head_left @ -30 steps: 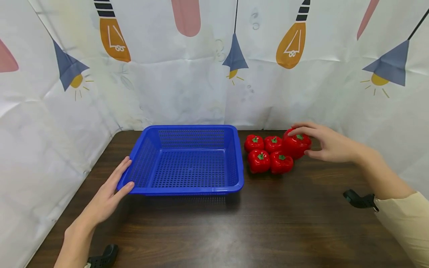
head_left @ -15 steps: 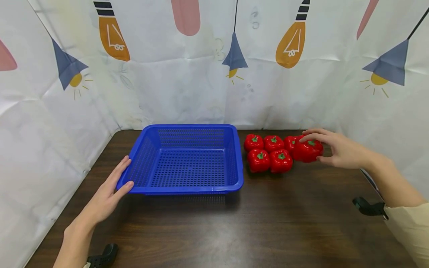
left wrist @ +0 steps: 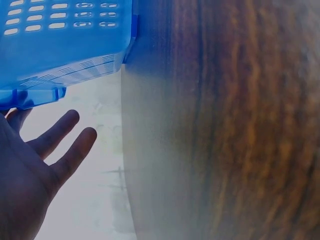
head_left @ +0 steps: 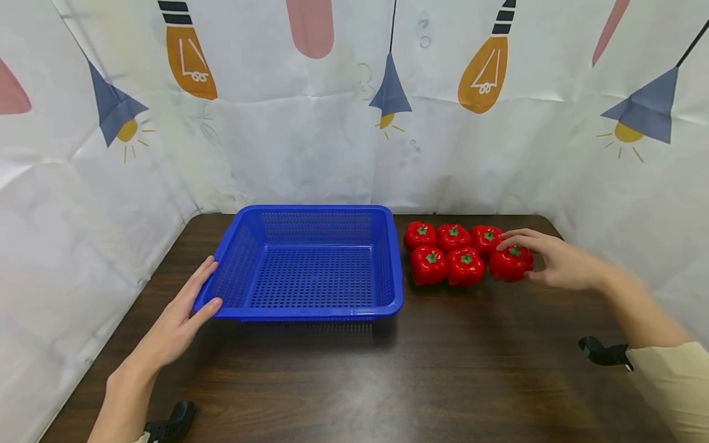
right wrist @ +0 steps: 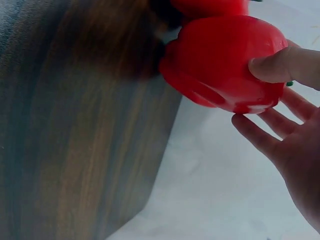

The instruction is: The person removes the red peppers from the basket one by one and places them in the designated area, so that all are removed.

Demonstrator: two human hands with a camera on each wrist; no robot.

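Note:
A red bell pepper [head_left: 511, 264] with a green stem stands at the right end of a group of several like peppers. My right hand [head_left: 565, 258] holds it, thumb on the near side and fingers over the far side. In the right wrist view the thumb presses on the bell pepper [right wrist: 225, 60], and its base is at or just over the tabletop. On the left, my left hand [head_left: 177, 326] rests against the near left corner of a blue plastic basket [head_left: 310, 314]. Its fingers are spread and fairly straight along the rim, also beside the basket [left wrist: 60, 45] in the left wrist view.
More red peppers [head_left: 429, 266] stand in two rows just right of the basket, on the dark wooden table [head_left: 354, 375]. A white printed curtain [head_left: 310, 154] hangs behind and along both sides. Each wrist wears a black strap device [head_left: 604, 352].
My right hand has carried the pepper to the right and then lowered it toward the table in the near row, uncovering the pepper behind. The left hand and basket have stayed put.

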